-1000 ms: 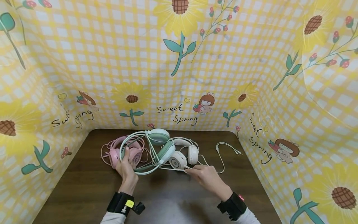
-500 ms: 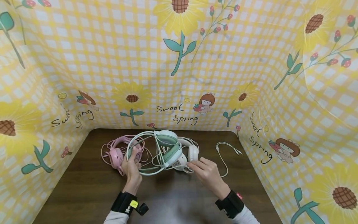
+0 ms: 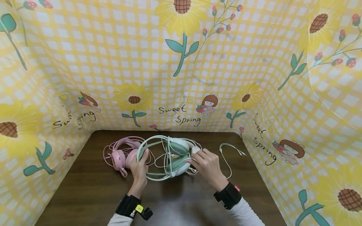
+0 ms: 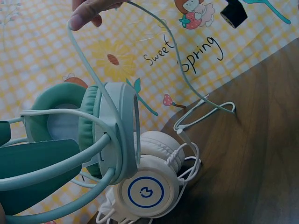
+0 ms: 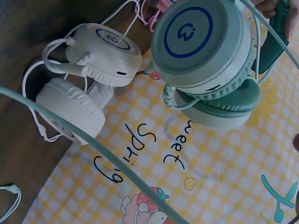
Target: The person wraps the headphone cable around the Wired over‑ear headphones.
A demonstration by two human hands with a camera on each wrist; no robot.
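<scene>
My left hand (image 3: pixel 139 172) grips the headband of the mint-green headphones (image 3: pixel 177 147), held up above the table. Several loops of thin pale cable wrap around the headband near the ear cups. At the ear cups' right, my right hand (image 3: pixel 207 164) pinches the green cable (image 4: pixel 88 60) between thumb and fingers; in the left wrist view a loose length hangs from there to the table. White headphones (image 4: pixel 145 192) lie behind and below the green ones, partly hidden in the head view. Pink headphones (image 3: pixel 118 159) with a coiled cord rest beside my left hand.
A pale cord with a forked plug end (image 3: pixel 240 153) lies on the dark wooden table (image 3: pixel 85 194) at the right. Yellow checked cloth (image 3: pixel 181 88) with flower prints walls off the back and both sides.
My left hand has carried the green headphones rightward, their ear cups now covering more of the white pair. My right hand has wound more cable around the headband and risen slightly.
</scene>
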